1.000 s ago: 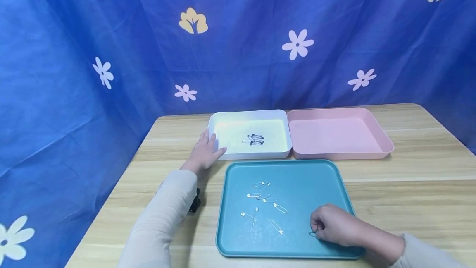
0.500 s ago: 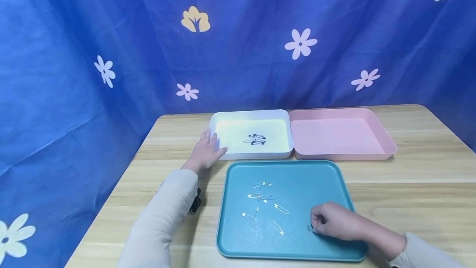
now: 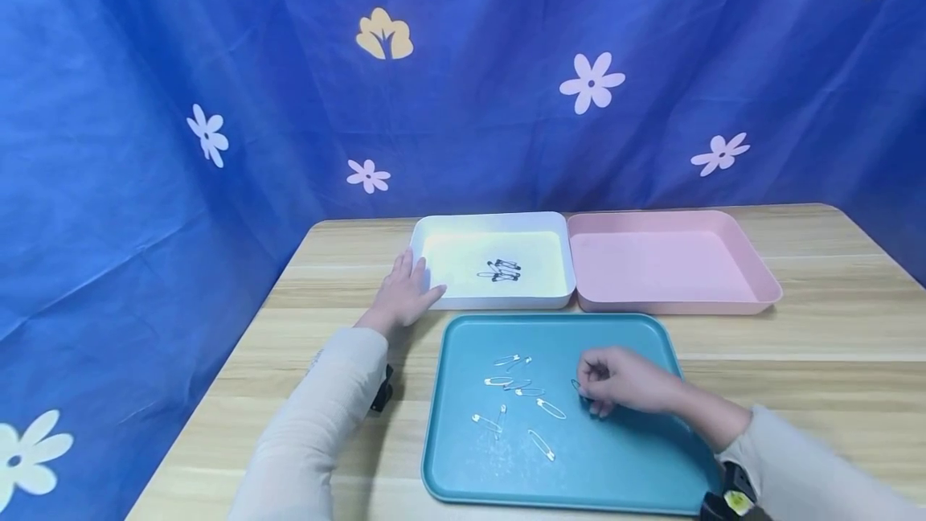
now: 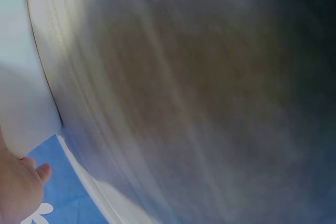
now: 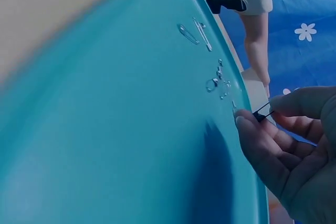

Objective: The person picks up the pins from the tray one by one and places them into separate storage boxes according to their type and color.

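My right hand (image 3: 624, 380) is raised over the right half of the teal tray (image 3: 579, 473). Between thumb and forefinger it pinches a black safety pin (image 5: 260, 115), seen close up in the right wrist view. Several silver safety pins (image 3: 551, 408) lie scattered on the left and middle of the tray. The left hand (image 3: 403, 293) rests with spread, straight fingers against the left side of the white tray (image 3: 495, 301). Inside that tray sits a small cluster of black safety pins (image 3: 504, 270). In the left wrist view, part of the left hand (image 4: 21, 187) touches the white tray's corner.
A pink tray (image 3: 673, 308) stands beside the white one, their sides nearly touching. Both are behind the teal tray on a wooden table (image 3: 854, 344). A blue flowered curtain (image 3: 470, 119) hangs behind the table.
My right hand has lifted from the teal tray's lower right and moved up and leftward, carrying the black safety pin. The left hand keeps its place at the white tray.
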Available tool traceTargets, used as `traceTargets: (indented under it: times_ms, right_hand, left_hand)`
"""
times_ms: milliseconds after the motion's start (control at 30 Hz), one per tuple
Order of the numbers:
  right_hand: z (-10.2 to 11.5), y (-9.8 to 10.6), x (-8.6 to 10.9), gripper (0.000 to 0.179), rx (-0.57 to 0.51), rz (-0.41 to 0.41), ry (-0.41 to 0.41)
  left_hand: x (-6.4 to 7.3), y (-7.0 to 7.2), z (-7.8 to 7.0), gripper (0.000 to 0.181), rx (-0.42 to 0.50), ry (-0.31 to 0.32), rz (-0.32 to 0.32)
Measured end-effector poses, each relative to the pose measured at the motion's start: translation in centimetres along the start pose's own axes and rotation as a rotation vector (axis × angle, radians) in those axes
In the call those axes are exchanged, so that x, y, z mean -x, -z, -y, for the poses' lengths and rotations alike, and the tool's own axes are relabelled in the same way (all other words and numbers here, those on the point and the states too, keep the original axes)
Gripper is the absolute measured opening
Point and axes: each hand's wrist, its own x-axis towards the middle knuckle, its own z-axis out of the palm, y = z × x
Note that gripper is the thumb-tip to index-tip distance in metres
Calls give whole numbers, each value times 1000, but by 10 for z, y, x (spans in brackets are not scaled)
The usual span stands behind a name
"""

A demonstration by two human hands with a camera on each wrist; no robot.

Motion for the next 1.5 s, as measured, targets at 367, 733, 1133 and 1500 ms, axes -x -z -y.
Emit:
traceTargets:
  times_ms: [367, 733, 1133, 1500]
  right_hand:
    - [15, 10, -44, 5, 34, -92, 74]
    - [22, 21, -86, 13, -62, -288, 72]
    - [24, 35, -134, 12, -65, -449, 2]
    - [21, 45, -177, 6, 68, -553, -122]
  left_hand:
    - [-2, -1, -1, 74, -4, -6, -1]
    - [-2, 0, 0, 74, -10, -3, 3]
    - [0, 0, 0, 73, -5, 5, 4]
    - [-1, 0, 0, 74, -9, -9, -2]
